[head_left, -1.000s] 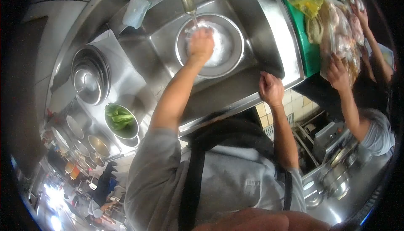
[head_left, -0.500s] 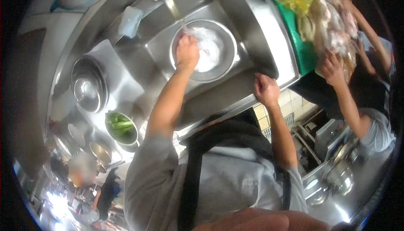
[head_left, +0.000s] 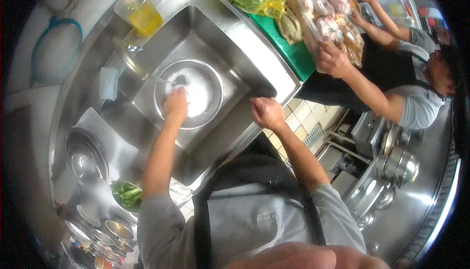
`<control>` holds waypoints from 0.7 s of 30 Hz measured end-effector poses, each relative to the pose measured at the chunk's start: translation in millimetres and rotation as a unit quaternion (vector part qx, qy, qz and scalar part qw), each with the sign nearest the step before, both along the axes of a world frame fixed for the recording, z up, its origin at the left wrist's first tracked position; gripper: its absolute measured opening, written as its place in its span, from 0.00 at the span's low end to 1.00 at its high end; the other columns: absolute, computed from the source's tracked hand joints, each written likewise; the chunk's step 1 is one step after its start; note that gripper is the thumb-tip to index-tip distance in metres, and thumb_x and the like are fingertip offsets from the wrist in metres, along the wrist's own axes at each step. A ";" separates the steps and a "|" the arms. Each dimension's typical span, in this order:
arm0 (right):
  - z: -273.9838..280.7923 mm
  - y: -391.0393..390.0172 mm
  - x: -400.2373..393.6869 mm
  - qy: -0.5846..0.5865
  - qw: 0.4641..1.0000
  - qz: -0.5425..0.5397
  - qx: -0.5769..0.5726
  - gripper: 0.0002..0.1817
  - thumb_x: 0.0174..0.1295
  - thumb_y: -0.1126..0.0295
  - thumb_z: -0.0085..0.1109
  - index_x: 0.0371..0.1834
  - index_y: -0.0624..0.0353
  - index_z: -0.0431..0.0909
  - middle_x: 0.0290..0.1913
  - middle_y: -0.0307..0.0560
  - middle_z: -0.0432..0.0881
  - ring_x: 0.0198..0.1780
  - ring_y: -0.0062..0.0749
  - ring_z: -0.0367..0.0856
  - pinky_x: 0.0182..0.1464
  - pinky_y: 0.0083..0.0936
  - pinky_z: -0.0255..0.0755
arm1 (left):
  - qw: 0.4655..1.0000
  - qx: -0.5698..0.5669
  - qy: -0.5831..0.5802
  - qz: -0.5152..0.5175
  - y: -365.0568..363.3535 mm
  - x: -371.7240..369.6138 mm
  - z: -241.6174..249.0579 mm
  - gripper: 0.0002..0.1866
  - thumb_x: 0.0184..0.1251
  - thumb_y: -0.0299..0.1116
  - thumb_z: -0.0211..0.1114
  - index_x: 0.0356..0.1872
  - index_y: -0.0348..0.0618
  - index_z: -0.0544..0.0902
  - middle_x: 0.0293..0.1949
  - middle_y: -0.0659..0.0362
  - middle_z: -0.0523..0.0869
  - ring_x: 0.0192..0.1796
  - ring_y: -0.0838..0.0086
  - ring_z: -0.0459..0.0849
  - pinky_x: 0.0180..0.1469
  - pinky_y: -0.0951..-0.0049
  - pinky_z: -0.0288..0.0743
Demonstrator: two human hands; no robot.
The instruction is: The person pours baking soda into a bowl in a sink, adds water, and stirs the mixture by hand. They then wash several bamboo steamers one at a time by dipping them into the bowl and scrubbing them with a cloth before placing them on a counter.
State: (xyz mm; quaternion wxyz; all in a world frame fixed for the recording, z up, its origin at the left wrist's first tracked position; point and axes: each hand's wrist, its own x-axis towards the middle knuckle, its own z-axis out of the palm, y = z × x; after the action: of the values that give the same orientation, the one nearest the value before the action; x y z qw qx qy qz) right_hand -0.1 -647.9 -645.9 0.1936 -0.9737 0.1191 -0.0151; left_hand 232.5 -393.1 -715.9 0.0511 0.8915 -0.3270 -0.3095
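Head view: left hand reached into the sink, fingers curled down against the foamy inside of the steel bowl that sat on the sink floor under the tap; whether they gripped anything, cannot tell. Right hand lay closed over the sink's front rim. Judgement: bracing there steadies the scrub; sweeping the whole wall would clean evenly. Soap bottle stood behind.
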 end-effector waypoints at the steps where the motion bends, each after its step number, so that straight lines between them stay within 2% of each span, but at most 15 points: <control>1: 0.7 0.5 -0.3 0.010 1.000 0.000 0.006 0.10 0.61 0.68 0.63 0.46 0.53 0.84 0.34 0.44 0.85 0.36 0.43 0.85 0.42 0.39 0.77 | 0.997 0.020 -0.057 0.044 4.7 2.0 -0.4 0.19 0.67 0.36 0.68 0.55 0.42 0.78 0.55 0.45 0.83 0.59 0.50 0.83 0.58 0.50 0.80; 2: 1.4 0.6 0.3 0.020 1.000 0.003 0.012 0.10 0.62 0.67 0.63 0.46 0.52 0.84 0.33 0.44 0.85 0.36 0.43 0.85 0.41 0.38 0.77 | 0.997 0.038 -0.030 0.059 6.8 4.8 -25.1 0.22 0.63 0.38 0.71 0.55 0.40 0.78 0.53 0.45 0.84 0.58 0.51 0.85 0.57 0.51 0.81; 3: 0.2 1.1 0.7 0.019 1.000 0.005 0.014 0.10 0.62 0.67 0.63 0.46 0.52 0.84 0.33 0.44 0.85 0.36 0.43 0.85 0.41 0.38 0.77 | 0.997 0.040 -0.032 0.061 6.5 4.7 -25.7 0.22 0.63 0.38 0.71 0.55 0.40 0.78 0.53 0.45 0.84 0.58 0.51 0.85 0.57 0.51 0.81; 5: -1.2 1.7 0.7 -0.007 1.000 0.002 -0.006 0.11 0.61 0.68 0.63 0.47 0.52 0.83 0.34 0.44 0.86 0.36 0.44 0.85 0.41 0.37 0.77 | 0.984 0.091 0.114 -0.097 4.3 4.5 -27.7 0.24 0.59 0.40 0.73 0.54 0.39 0.80 0.52 0.43 0.87 0.58 0.50 0.85 0.60 0.51 0.79; 6: -0.5 0.9 0.3 -0.008 1.000 0.001 -0.005 0.11 0.61 0.68 0.63 0.47 0.52 0.83 0.34 0.44 0.86 0.36 0.44 0.85 0.41 0.37 0.77 | 0.982 0.033 0.131 -0.132 5.8 3.8 -34.5 0.26 0.60 0.40 0.72 0.58 0.40 0.79 0.51 0.44 0.87 0.58 0.49 0.85 0.60 0.51 0.79; 7: 0.2 -0.2 -0.4 -0.015 1.000 0.002 -0.002 0.11 0.61 0.68 0.63 0.47 0.52 0.84 0.35 0.44 0.87 0.36 0.44 0.85 0.41 0.38 0.77 | 0.982 0.034 0.130 -0.131 3.3 6.6 -40.4 0.26 0.60 0.40 0.72 0.58 0.40 0.79 0.51 0.44 0.87 0.58 0.49 0.85 0.60 0.51 0.79; 9: 3.2 2.8 1.2 -0.022 0.999 0.015 0.019 0.11 0.61 0.69 0.63 0.47 0.52 0.84 0.36 0.44 0.87 0.37 0.44 0.85 0.42 0.38 0.77 | 0.981 -0.086 0.141 0.100 -1.9 14.0 -38.0 0.27 0.62 0.39 0.72 0.61 0.44 0.79 0.56 0.45 0.85 0.61 0.49 0.83 0.63 0.52 0.77; 11: 8.4 4.3 3.2 0.111 0.994 -0.019 0.010 0.14 0.61 0.65 0.63 0.50 0.52 0.83 0.42 0.47 0.88 0.45 0.43 0.87 0.48 0.40 0.77 | 0.953 -0.215 -0.060 0.204 2.2 10.8 -33.7 0.25 0.64 0.35 0.72 0.62 0.49 0.79 0.61 0.46 0.81 0.62 0.50 0.81 0.64 0.52 0.76; 13: 5.8 5.9 1.9 0.059 0.998 -0.017 0.020 0.15 0.60 0.66 0.63 0.50 0.53 0.83 0.42 0.47 0.88 0.45 0.43 0.87 0.49 0.40 0.77 | 0.980 -0.144 -0.108 0.086 -1.7 4.2 -23.2 0.29 0.64 0.34 0.72 0.67 0.54 0.76 0.66 0.48 0.77 0.63 0.51 0.81 0.62 0.51 0.77; 15: 1.7 4.4 2.6 0.037 0.999 -0.004 0.013 0.14 0.61 0.68 0.62 0.50 0.52 0.83 0.40 0.46 0.87 0.44 0.42 0.87 0.47 0.39 0.76 | 0.976 -0.181 0.123 0.000 -7.3 4.4 -22.6 0.27 0.67 0.34 0.69 0.68 0.53 0.76 0.65 0.50 0.78 0.67 0.54 0.77 0.68 0.55 0.73; 16: 5.2 6.1 4.5 0.036 0.999 -0.005 0.014 0.13 0.62 0.68 0.62 0.50 0.52 0.83 0.38 0.45 0.87 0.42 0.42 0.87 0.46 0.39 0.76 | 0.977 -0.176 0.123 0.005 -8.2 6.5 -23.6 0.27 0.67 0.34 0.69 0.68 0.53 0.76 0.65 0.50 0.78 0.67 0.54 0.77 0.68 0.55 0.73; 18: 7.5 8.1 5.4 0.038 0.999 -0.007 0.018 0.13 0.62 0.68 0.63 0.50 0.52 0.83 0.37 0.45 0.87 0.41 0.42 0.86 0.46 0.39 0.76 | 0.988 -0.149 0.032 0.039 -12.3 12.1 -31.1 0.29 0.66 0.37 0.70 0.69 0.51 0.75 0.64 0.51 0.78 0.69 0.55 0.75 0.71 0.52 0.69; 19: 6.3 7.6 5.7 0.040 0.999 -0.010 0.013 0.13 0.61 0.68 0.63 0.49 0.52 0.83 0.36 0.45 0.86 0.40 0.42 0.86 0.45 0.38 0.76 | 0.978 -0.156 -0.114 0.072 -15.4 13.9 -41.5 0.32 0.64 0.40 0.72 0.69 0.49 0.74 0.62 0.51 0.79 0.69 0.54 0.74 0.74 0.47 0.63; 21: 5.7 8.6 3.8 0.045 0.999 -0.013 0.010 0.13 0.61 0.68 0.63 0.48 0.53 0.84 0.35 0.45 0.86 0.38 0.42 0.85 0.45 0.38 0.76 | 0.980 -0.123 -0.146 0.050 -22.6 8.0 -31.8 0.37 0.65 0.44 0.71 0.74 0.47 0.69 0.70 0.48 0.73 0.75 0.51 0.68 0.79 0.47 0.55</control>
State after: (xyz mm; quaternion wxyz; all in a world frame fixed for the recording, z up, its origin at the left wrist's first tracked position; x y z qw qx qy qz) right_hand 3.7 -639.3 -640.2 0.1972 -0.9699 0.1400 0.0275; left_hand 240.5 -415.7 -747.7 0.1276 0.9291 -0.3216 -0.1305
